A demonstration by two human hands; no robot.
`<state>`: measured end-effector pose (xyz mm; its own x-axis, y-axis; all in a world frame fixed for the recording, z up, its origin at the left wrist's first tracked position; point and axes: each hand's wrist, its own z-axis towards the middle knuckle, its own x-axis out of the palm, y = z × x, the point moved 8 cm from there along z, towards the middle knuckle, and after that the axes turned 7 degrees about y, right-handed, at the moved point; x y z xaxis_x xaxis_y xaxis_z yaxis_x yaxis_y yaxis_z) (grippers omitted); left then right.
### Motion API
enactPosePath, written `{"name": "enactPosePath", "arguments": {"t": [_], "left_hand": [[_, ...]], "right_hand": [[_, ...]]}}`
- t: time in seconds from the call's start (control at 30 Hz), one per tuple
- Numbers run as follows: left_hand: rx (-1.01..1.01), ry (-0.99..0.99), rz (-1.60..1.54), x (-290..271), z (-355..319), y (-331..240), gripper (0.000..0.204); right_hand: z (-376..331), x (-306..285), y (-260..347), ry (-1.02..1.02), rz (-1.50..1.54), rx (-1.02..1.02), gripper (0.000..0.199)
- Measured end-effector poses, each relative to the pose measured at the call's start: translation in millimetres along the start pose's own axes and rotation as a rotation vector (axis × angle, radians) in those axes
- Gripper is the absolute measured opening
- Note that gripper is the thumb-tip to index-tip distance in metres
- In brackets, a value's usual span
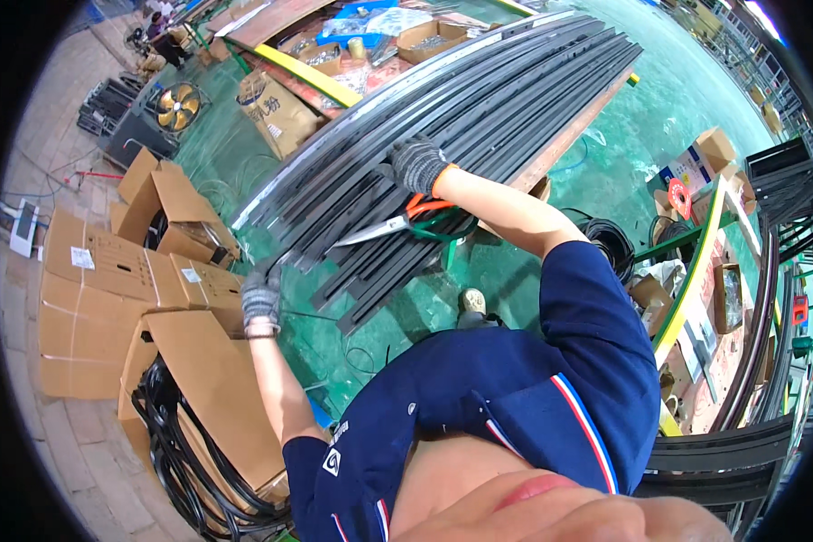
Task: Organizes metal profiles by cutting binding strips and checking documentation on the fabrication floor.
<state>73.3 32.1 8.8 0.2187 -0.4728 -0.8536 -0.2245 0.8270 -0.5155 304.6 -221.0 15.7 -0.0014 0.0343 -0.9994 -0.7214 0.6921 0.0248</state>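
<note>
Head view, strips (515,101), carton (215,379) holding coils (157,390)

Cartons (108,271) crowd the floor to my left, black hoses (158,388) looping out of the nearest open one, while a gold-bladed fan (179,107) stands farther back and a person (164,42) appears beyond it. Ahead of me, a brown sack (280,116) stands beside a yellow-edged table (312,76) bearing a blue tray (331,38) and an open box of small parts (456,34). To my right, a black coil (616,242) lies on the green floor (668,99), and a red disc (679,199) shows near a blue-and-white carton (685,169).
</note>
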Motion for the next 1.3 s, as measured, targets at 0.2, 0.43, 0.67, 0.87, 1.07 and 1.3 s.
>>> {"name": "enactPosePath", "arguments": {"t": [0.2, 0.43, 0.67, 0.87, 1.07, 1.3], "left_hand": [[-0.016, 0.018, -0.041, 3, 3, 10, 0.023], [-0.112, 0.06, 0.032, 18, 22, -2, 0.022], [-0.142, -0.008, 0.141, 18, 20, -28, 0.019], [-0.281, 0.039, 0.103, 20, 27, -49, 0.017], [-0.333, 0.064, 0.147, 19, 24, -37, 0.019], [-0.346, 0.091, 0.112, 25, 31, -31, 0.019]], "right_hand": [[-7, -26, -120, 0.032, -0.067, 0.155, 0.053], [13, -11, -286, 0.049, -0.065, 0.371, 0.048], [4, -40, -204, -0.074, 0.1, 0.048, 0.044], [4, -10, -196, 0.023, 0.119, 0.02, 0.05], [2, -18, -266, 0.025, 0.034, 0.093, 0.043], [3, -23, -390, 0.02, -0.07, 0.348, 0.047]]}}
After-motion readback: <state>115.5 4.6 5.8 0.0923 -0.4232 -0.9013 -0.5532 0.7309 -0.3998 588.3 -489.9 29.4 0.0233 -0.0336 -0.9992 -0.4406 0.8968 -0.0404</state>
